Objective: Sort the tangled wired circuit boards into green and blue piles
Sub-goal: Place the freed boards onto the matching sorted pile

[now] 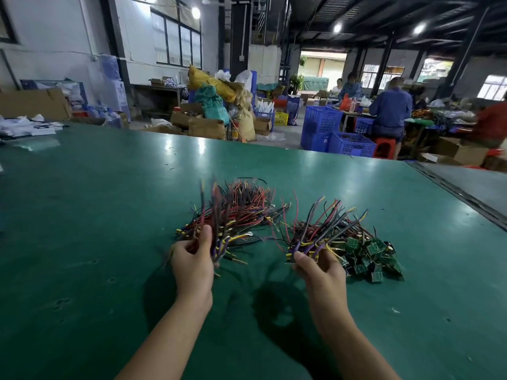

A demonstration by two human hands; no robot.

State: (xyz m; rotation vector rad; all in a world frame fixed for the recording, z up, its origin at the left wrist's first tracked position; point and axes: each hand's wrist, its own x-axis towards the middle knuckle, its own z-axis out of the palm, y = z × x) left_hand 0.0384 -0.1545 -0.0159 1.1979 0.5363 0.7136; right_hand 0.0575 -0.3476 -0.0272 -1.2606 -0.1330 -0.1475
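Observation:
A tangled heap of wired boards (241, 207) with red, black, purple and yellow leads lies on the green table (82, 215) at the centre. My left hand (192, 259) grips a bunch of these wires at the heap's near edge, thumb up along them. To the right lies a pile of green circuit boards (370, 256) with their wires fanning up and left. My right hand (321, 267) holds a wired board bundle (310, 242) at that pile's near left edge. The boards in both hands are mostly hidden by wires and fingers.
The table's right edge meets a grey strip (466, 187). White papers (24, 127) lie at the far left corner. Beyond the table stand blue crates (323, 124), cardboard boxes (205, 127) and seated people (389, 111) at other benches.

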